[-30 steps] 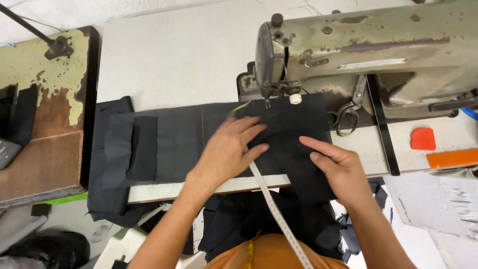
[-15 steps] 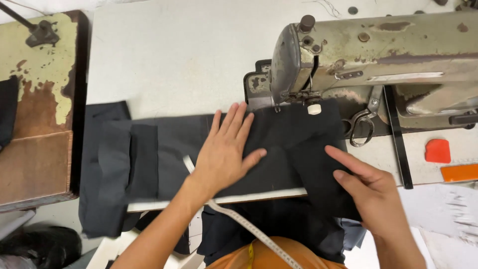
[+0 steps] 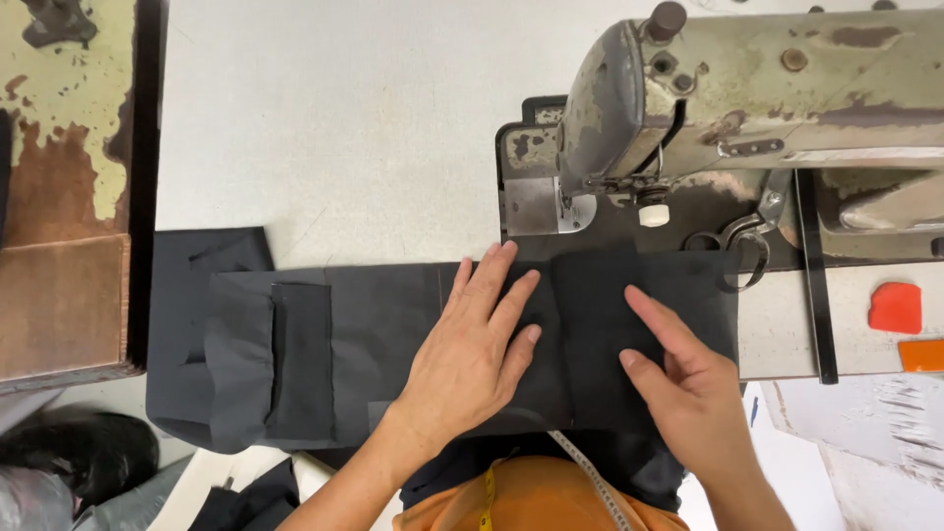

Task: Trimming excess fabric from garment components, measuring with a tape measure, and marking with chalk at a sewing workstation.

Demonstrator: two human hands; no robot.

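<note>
Tabletop (image 3: 344, 147), pale. Sewing machine (image 3: 747, 98) at 2 o'clock. Dark cloth (image 3: 374, 334) spread flat at centre, right end under the needle. Left hand (image 3: 472, 354) splayed flat, pinning cloth. Right hand (image 3: 688, 383) at 4 o'clock, fingers pressing, holding nothing. Scissors (image 3: 737, 236) beside the machine.

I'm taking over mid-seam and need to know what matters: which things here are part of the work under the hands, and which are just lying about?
In use:
- black fabric
- left hand, flat on it
- right hand, fingertips on it
- sewing machine

Lying about:
- scissors
- red chalk piece
- orange piece
- papers
- measuring tape
</note>
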